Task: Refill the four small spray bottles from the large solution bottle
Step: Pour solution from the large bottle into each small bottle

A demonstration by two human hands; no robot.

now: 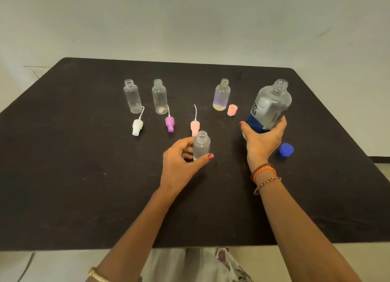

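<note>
My right hand (262, 142) grips the lower part of the large solution bottle (271, 104), which stands uncapped and a little tilted at the right of the dark table (84, 186). My left hand (182, 163) holds an open small spray bottle (201, 144) upright near the table's middle. Three more small bottles stand open in a row at the back: one at far left (132, 97), one beside it (159, 97), and one (221, 95) with purple and yellowish tint near the big bottle.
The blue cap (286, 149) lies right of my right hand. A white spray head (137, 126), a purple one (169, 123) and a pink one (195, 126) lie with their tubes in front of the bottles. A pink cap (232, 109) stands beside the tinted bottle.
</note>
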